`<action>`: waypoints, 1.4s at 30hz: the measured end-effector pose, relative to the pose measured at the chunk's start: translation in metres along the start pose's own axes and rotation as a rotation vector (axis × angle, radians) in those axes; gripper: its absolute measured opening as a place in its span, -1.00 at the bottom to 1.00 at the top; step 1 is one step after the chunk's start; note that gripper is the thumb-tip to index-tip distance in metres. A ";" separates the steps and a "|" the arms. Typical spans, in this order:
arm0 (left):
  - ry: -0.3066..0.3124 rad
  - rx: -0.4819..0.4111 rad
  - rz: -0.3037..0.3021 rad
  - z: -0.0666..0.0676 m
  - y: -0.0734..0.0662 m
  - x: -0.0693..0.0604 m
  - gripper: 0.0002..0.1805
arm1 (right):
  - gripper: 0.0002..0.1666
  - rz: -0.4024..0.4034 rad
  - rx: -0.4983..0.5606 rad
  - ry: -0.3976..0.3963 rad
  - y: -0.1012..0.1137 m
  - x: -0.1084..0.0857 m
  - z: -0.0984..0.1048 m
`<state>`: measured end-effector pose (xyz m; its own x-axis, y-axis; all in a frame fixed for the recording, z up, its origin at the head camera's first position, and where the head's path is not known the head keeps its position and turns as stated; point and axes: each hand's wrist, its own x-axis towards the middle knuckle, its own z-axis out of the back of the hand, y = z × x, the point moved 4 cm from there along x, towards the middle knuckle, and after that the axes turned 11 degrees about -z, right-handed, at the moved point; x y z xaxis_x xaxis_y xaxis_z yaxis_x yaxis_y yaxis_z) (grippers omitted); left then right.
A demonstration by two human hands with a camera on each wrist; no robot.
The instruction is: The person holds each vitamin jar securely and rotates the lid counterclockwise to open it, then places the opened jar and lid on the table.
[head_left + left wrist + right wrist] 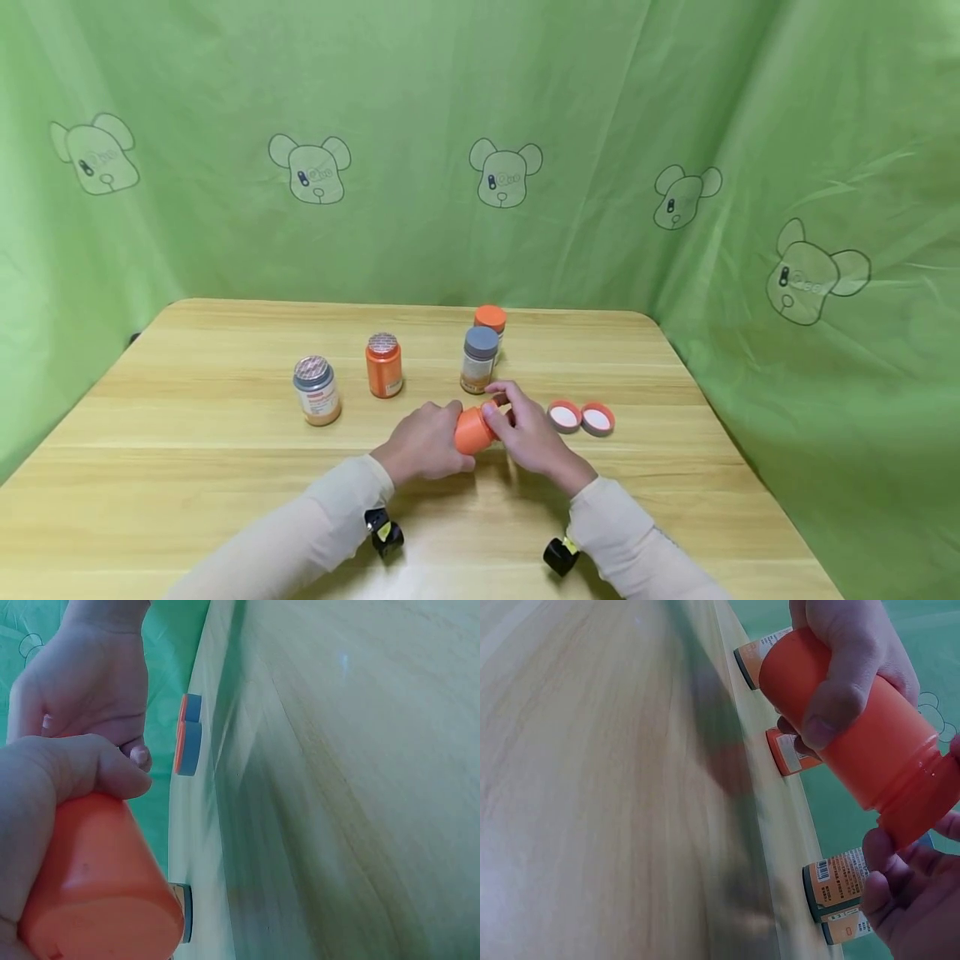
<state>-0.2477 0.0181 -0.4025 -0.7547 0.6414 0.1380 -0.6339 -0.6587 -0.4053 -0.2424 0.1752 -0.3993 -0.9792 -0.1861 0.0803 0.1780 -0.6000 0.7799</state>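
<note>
An orange plastic bottle [471, 432] is held tilted above the table, its base toward the lower left. My left hand [423, 442] grips the bottle's body, with the thumb across it in the right wrist view. My right hand [534, 435] pinches the orange lid [922, 799] at the other end between thumb and fingers. The lid sits on the bottle's neck, and a narrow groove shows between lid and body. In the left wrist view the bottle's round base faces the camera, and the left hand hides much of its side.
Two lids [564, 417] lie liner-up right of my right hand. A grey-capped bottle [477, 371] stands behind the hands, before an orange-capped bottle [491, 317]. To the left stand an uncapped orange bottle [384, 373] and an uncapped grey-necked bottle [318, 398], both with foil seals.
</note>
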 end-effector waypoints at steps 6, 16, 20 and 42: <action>0.005 0.002 0.008 0.001 0.000 0.000 -0.44 | -0.57 0.038 0.048 0.033 0.003 -0.001 0.001; 0.004 -0.003 0.000 0.000 0.000 0.000 -0.43 | -0.58 0.006 0.014 0.007 0.000 0.000 0.000; 0.013 -0.005 0.010 0.000 0.001 0.000 -0.43 | -0.60 0.005 0.028 0.022 0.000 0.000 0.000; 0.006 -0.014 0.014 0.001 0.002 -0.002 -0.46 | -0.67 0.017 0.048 0.057 -0.001 0.001 -0.005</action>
<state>-0.2476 0.0148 -0.4032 -0.7621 0.6350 0.1267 -0.6211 -0.6616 -0.4201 -0.2427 0.1719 -0.4035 -0.9688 -0.2404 0.0596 0.1883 -0.5587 0.8077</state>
